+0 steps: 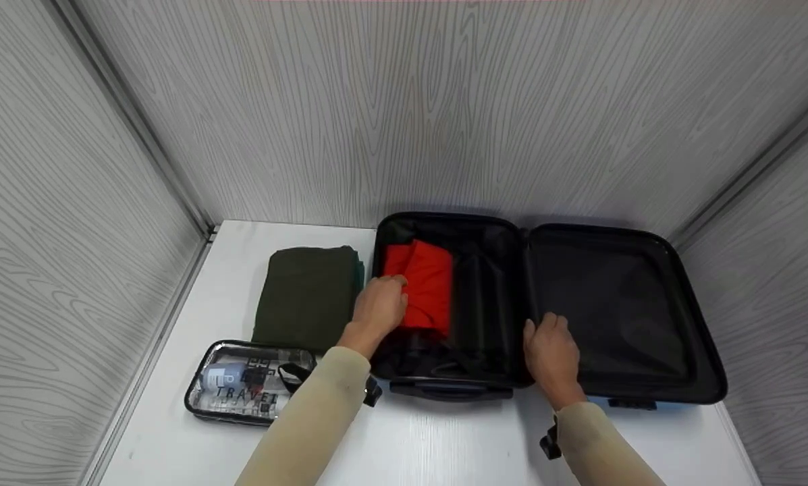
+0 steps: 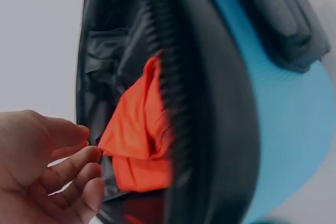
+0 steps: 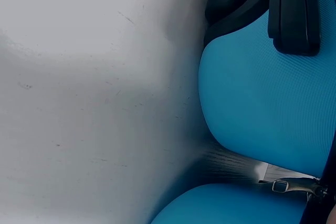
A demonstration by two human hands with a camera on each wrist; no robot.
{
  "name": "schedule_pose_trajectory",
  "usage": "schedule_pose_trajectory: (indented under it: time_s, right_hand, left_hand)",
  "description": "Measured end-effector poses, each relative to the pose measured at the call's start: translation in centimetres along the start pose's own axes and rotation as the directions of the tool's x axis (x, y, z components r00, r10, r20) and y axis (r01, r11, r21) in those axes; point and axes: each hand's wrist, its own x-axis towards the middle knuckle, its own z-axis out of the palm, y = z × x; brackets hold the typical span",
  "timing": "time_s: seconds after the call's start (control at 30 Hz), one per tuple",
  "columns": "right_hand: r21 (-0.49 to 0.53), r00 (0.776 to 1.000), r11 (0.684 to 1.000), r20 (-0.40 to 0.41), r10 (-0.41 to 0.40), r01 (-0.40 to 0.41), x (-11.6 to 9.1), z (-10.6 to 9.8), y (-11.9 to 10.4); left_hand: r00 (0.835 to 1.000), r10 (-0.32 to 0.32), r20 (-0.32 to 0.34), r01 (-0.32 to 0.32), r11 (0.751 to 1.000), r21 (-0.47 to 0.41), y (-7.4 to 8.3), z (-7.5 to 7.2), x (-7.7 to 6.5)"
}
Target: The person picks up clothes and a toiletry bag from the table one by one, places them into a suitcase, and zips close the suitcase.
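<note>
An open blue suitcase with a black lining (image 1: 488, 283) lies on the white table, both halves spread flat. In its left half is a folded red cloth (image 1: 431, 283), likely a garment. My left hand (image 1: 381, 305) reaches over the left rim and pinches the cloth's edge; the left wrist view shows its thumb and fingertips at a corner of the red cloth (image 2: 139, 121). By the inner rim of the right half, my right hand (image 1: 553, 351) holds the suitcase edge with bent fingers. Only a sliver of that hand shows in the right wrist view, beside the blue shell (image 3: 262, 87).
Left of the suitcase lies a folded dark green cloth (image 1: 306, 293), with a teal one partly visible under it. In front sits a clear travel pouch (image 1: 204, 405) with bottles inside. A grey wood-grain wall (image 1: 410, 121) stands behind the table.
</note>
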Motion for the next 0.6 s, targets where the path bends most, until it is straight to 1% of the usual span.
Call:
schedule_pose_trajectory:
  time_s: [0.1, 0.23, 0.4, 0.47, 0.6]
  right_hand:
    - [0.001, 1.0, 1.0, 0.014, 0.014, -0.014, 0.0, 0.1, 0.0]
    - [0.006, 0.999, 0.999, 0.032, 0.031, -0.032, 0.1, 0.1, 0.1]
    - [0.016, 0.997, 0.998, 0.055, 0.057, -0.058, 0.2, 0.0, 0.2]
    - [0.021, 0.995, 0.997, 0.067, 0.072, -0.074, 0.2, 0.0, 0.2]
    - [0.035, 0.99, 0.993, 0.099, 0.105, -0.109, 0.3, -0.1, 0.1]
  left_hand:
    - [0.999, -0.016, -0.042, 0.015, 1.0, -0.022, -0.4, -0.8, -0.2]
    - [0.997, -0.029, -0.076, 0.026, 0.999, -0.039, -1.2, -1.6, -0.7]
    - [0.993, -0.069, -0.093, 0.062, 0.995, -0.076, -2.2, -2.5, -1.0]
    - [0.991, -0.095, -0.091, 0.087, 0.992, -0.094, -2.7, -2.9, -1.1]
    - [0.985, -0.146, -0.091, 0.134, 0.983, -0.124, -4.3, -3.8, -1.5]
